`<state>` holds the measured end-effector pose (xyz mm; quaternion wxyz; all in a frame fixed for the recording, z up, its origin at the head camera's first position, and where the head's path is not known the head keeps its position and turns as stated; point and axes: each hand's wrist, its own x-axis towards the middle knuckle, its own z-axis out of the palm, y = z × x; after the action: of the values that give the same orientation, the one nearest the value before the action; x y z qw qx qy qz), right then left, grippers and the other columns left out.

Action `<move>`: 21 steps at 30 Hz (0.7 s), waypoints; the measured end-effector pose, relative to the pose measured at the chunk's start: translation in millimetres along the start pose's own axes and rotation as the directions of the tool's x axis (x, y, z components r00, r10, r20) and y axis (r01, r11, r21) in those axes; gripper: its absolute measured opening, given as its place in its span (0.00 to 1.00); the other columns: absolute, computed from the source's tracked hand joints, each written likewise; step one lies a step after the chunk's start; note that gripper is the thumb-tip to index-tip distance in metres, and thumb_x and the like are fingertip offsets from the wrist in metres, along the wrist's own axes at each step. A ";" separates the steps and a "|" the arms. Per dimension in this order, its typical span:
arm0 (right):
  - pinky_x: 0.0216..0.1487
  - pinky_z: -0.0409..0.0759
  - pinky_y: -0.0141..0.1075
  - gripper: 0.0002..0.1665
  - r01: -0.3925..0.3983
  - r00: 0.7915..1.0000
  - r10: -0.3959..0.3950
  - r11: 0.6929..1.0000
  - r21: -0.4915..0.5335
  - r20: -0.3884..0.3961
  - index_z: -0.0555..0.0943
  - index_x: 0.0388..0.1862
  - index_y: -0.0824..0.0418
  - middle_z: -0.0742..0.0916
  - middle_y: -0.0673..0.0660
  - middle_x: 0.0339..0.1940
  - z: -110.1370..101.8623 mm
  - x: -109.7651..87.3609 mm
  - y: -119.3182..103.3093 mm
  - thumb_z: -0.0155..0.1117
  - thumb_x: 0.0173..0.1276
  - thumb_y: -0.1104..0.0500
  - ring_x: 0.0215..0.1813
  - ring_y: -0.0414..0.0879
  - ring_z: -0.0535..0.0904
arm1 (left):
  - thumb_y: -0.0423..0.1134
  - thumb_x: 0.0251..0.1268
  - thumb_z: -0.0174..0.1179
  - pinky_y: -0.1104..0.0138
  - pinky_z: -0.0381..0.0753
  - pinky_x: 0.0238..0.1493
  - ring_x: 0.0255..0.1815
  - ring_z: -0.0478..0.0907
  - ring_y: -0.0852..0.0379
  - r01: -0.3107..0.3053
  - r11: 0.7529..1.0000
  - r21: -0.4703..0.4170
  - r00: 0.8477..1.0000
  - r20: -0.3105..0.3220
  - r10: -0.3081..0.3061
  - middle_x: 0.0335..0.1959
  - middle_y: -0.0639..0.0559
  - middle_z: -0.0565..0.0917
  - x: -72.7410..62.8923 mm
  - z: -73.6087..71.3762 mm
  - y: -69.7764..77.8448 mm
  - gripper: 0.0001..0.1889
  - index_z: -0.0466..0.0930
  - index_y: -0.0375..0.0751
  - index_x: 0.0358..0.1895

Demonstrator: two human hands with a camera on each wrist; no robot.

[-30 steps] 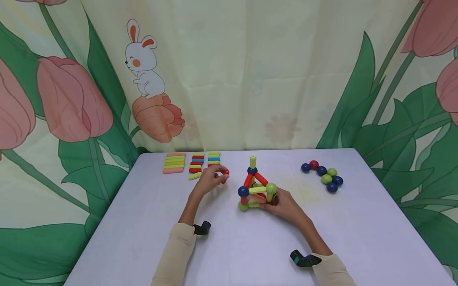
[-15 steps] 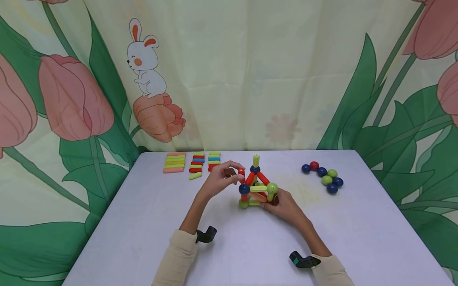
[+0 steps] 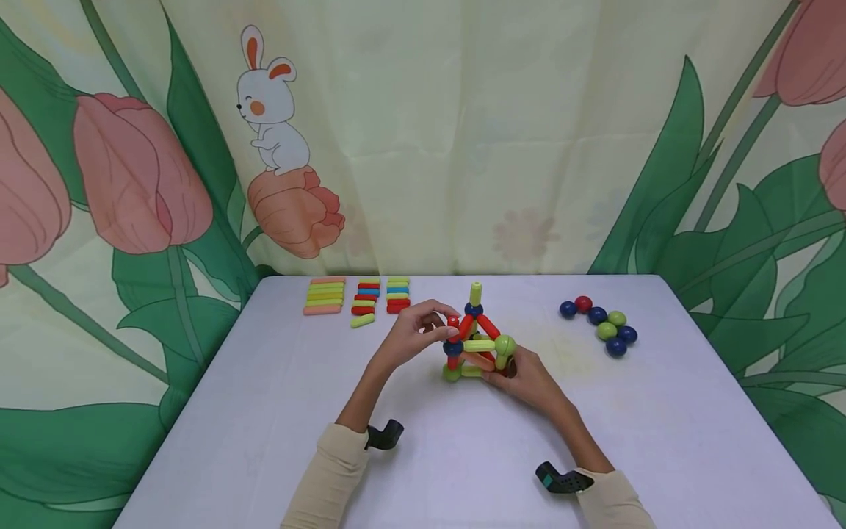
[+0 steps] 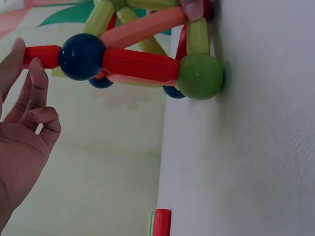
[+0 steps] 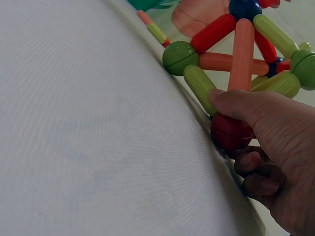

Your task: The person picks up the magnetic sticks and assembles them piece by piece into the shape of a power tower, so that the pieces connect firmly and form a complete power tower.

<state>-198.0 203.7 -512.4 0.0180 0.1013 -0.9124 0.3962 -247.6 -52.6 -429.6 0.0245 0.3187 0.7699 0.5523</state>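
Observation:
A frame of coloured rods and balls [image 3: 479, 344] stands on the white table, with one light green rod [image 3: 476, 294] upright at its top. My left hand [image 3: 413, 336] pinches a short red rod [image 4: 43, 56] between thumb and fingertips. The rod's far end meets a dark blue ball [image 4: 81, 56] at the frame's left corner. Below that ball, another red rod leads down to a green ball [image 4: 201, 76] on the table. From the right, my right hand [image 3: 529, 378] grips the frame's base, its thumb by a red ball [image 5: 230, 132] and its fingers curled beneath.
Rods lie in rows at the back left: a longer set [image 3: 324, 296] and two shorter sets. One loose light green rod [image 3: 363, 320] lies in front. Several blue, red and green balls [image 3: 597, 316] are grouped at the back right. A printed curtain [image 3: 410, 147] hangs behind the table.
My left hand has carried the red rod rightward to the frame and brought it onto the dark blue ball's top. My right hand keeps its grip at the base.

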 end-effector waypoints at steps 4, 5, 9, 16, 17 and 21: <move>0.37 0.75 0.34 0.33 -0.009 1.000 0.009 1.000 0.007 0.009 0.74 0.58 0.57 0.81 0.53 0.37 -0.8 0.7 -0.7 0.74 0.58 0.46 0.37 0.45 0.73 | 0.38 0.64 0.65 0.69 0.79 0.35 0.35 0.81 0.54 -0.018 1.000 -0.014 1.000 0.007 0.018 0.46 0.47 0.83 0.9 -4.0 -3.5 0.17 0.80 0.45 0.55; 0.38 0.75 0.34 0.34 -0.008 1.000 0.008 1.000 0.010 0.014 0.74 0.58 0.57 0.81 0.53 0.38 -1.0 1.0 -0.9 0.74 0.58 0.45 0.38 0.46 0.73 | 0.40 0.65 0.64 0.68 0.81 0.37 0.35 0.82 0.52 -0.011 1.000 -0.022 1.000 -0.003 0.011 0.47 0.47 0.82 0.8 -6.4 -5.2 0.17 0.79 0.45 0.56; 0.39 0.76 0.35 0.33 -0.023 0.998 0.021 0.999 0.037 0.052 0.73 0.56 0.56 0.81 0.53 0.39 -4.1 1.5 -0.9 0.74 0.58 0.43 0.40 0.46 0.74 | 0.44 0.70 0.59 0.58 0.82 0.38 0.34 0.81 0.40 0.051 0.999 -0.018 0.991 -0.124 -0.053 0.45 0.43 0.83 0.9 -23.2 -22.6 0.15 0.80 0.44 0.55; 0.31 0.74 0.33 0.25 -0.038 0.989 0.022 0.994 0.104 0.149 0.74 0.52 0.56 0.79 0.53 0.33 -16.3 -0.4 3.2 0.71 0.62 0.47 0.35 0.47 0.73 | 0.35 0.65 0.63 0.52 0.80 0.49 0.49 0.76 0.43 0.460 0.797 0.392 0.830 -0.510 -0.229 0.46 0.39 0.82 -12.4 -64.2 -77.2 0.10 0.84 0.35 0.47; 0.32 0.75 0.32 0.24 -0.030 0.987 0.012 0.993 0.111 0.163 0.74 0.53 0.56 0.79 0.52 0.33 -17.5 -0.6 4.4 0.70 0.63 0.48 0.36 0.47 0.74 | 0.34 0.64 0.63 0.49 0.79 0.51 0.52 0.75 0.41 0.511 0.744 0.430 0.808 -0.536 -0.245 0.48 0.38 0.81 -16.8 -69.2 -82.8 0.10 0.84 0.34 0.47; 0.40 0.78 0.34 0.23 -0.003 0.978 -0.021 0.994 0.114 0.206 0.75 0.55 0.57 0.82 0.52 0.39 -22.2 -3.3 8.9 0.68 0.65 0.51 0.40 0.47 0.76 | 0.34 0.63 0.64 0.38 0.72 0.54 0.58 0.71 0.37 0.613 0.618 0.492 0.773 -0.535 -0.341 0.53 0.35 0.77 -30.0 -80.5 -94.3 0.12 0.81 0.35 0.49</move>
<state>-197.6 226.3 -504.0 -0.0811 0.1470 -0.8849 0.4345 -298.9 -152.9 -489.5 -0.0904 -0.0313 0.9559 0.2775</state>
